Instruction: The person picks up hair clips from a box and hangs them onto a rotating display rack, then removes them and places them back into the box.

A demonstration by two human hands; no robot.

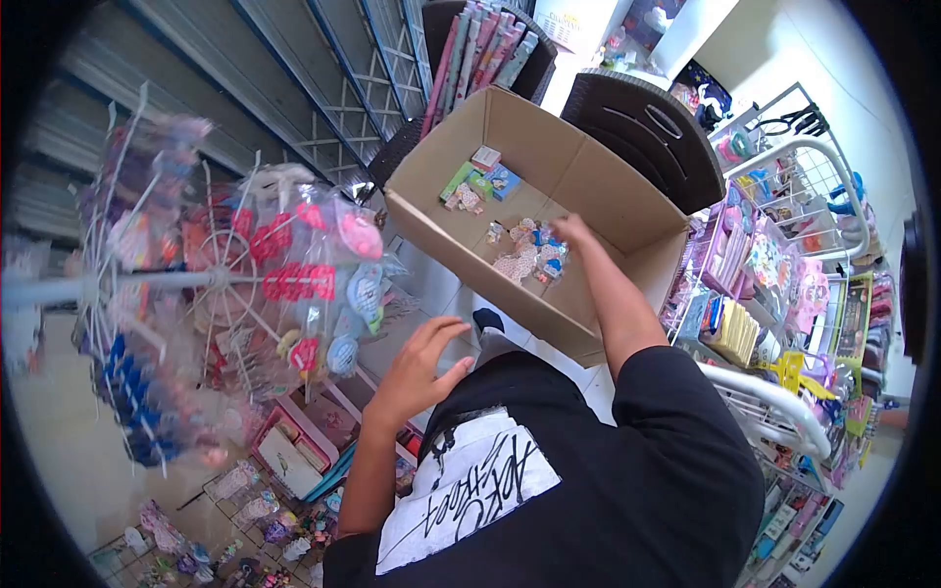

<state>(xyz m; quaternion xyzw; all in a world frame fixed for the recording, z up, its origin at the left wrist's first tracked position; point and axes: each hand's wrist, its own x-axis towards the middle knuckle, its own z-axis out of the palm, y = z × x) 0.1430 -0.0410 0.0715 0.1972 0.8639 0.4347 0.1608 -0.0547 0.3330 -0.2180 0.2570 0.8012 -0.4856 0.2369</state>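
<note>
A large open cardboard box (534, 294) stands tilted across the view in front of me. My right hand (571, 230) reaches into it, over the right side of a pile of small patterned packets (529, 253). Its fingers look curled together, and whatever they hold is hidden. Further back in the box lie a green box (456, 182), a blue box (503, 181) and a red-and-white box (485, 158). My left hand (421, 367) hovers outside the box, near its front corner, with fingers apart and nothing in it.
At left, a rotating rack (221, 279) holds bagged pink and blue goods. Wrapping-paper rolls (480, 54) stand behind the box, beside a dark woven chair (647, 132). White wire shelves (774, 402) crowd the right side. Low trays (294, 451) sit at lower left.
</note>
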